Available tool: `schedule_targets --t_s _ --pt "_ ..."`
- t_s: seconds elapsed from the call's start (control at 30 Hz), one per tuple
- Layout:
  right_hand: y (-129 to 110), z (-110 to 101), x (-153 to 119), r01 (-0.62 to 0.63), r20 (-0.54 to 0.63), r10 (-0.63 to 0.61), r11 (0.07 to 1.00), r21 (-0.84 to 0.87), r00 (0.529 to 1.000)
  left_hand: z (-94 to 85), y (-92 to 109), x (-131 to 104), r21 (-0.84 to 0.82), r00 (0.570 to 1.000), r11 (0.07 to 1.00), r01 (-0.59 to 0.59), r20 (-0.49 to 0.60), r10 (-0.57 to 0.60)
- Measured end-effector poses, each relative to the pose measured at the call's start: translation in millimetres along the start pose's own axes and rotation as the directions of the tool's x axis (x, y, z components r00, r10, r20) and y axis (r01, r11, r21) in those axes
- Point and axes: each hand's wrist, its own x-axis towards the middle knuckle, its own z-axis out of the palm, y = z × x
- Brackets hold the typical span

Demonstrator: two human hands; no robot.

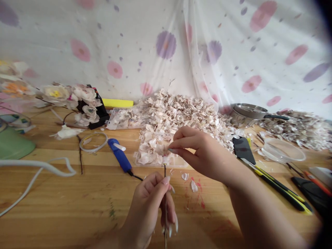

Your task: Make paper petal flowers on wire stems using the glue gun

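My left hand [153, 204] is closed around a thin brown twig [165, 200], which stands nearly upright in front of me. At the twig's top end sits a small whitish tip [165, 159]. Just above that, my right hand [193, 148] pinches a pale dried petal [163, 148] between thumb and forefinger; the petal blends into those behind it, so its edges are hard to tell. Behind both hands lies a clear plastic tray [137, 159] holding loose petals. Two single petals [194, 186] rest on the wooden table [103, 197], right of the twig.
A large petal heap [178, 110] rises at the back. Leftward are a blue glue gun [120, 157], a wire coil [93, 142], finished flowers [85, 100] and a green lamp base [15, 138]. Rightward lie yellow-black scissors [280, 190], a pan [250, 112] and a clear bowl [284, 150].
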Motion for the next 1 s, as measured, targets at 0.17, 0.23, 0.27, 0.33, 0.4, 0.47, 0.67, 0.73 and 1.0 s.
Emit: schedule_targets --t_s 0.17,0.23,0.27,0.33,0.4,0.47,0.67,0.73,1.0 --pt "0.3 1.7 0.0 -0.02 0.006 0.02 1.0 -0.008 1.0 0.1 -0.7 2.7 0.005 1.0 1.0 0.0 0.001 0.0" --pt "-0.1 1.5 -0.7 -0.018 0.009 0.018 1.0 -0.006 1.0 0.3 -0.4 2.5 0.006 1.0 1.0 -0.007 -0.006 0.007" --pt "-0.3 1.5 -0.9 -0.017 0.01 0.017 1.0 -0.004 1.0 0.3 -0.2 2.1 0.008 1.0 1.0 -0.009 -0.007 0.009" --pt "-1.0 1.6 -1.2 -0.017 0.01 0.017 1.0 -0.001 1.0 0.3 -0.2 1.5 0.014 1.0 1.0 -0.008 -0.008 0.008" --pt "-1.6 2.3 -0.8 -0.02 0.014 0.021 1.0 -0.007 1.0 0.2 -0.8 1.4 0.02 1.0 1.0 -0.004 -0.002 0.004" --pt "-1.8 3.1 -0.1 -0.026 0.019 0.026 0.999 -0.02 0.999 0.0 -1.8 1.7 0.028 1.0 1.0 -0.004 0.0 0.004" --pt "-0.5 3.7 0.7 -0.033 0.029 0.034 0.999 -0.023 0.999 0.2 -2.8 0.4 0.048 1.0 0.999 -0.013 0.02 0.012" --pt "-0.4 3.2 0.1 -0.036 0.032 0.037 0.999 -0.019 0.999 0.1 -3.2 -0.5 0.054 0.999 0.998 -0.017 0.036 0.015" --pt "-5.2 -1.1 -1.3 -0.013 0.019 0.013 1.0 0.012 1.0 -1.7 -4.7 0.6 0.055 0.999 0.998 -0.033 0.018 0.032"
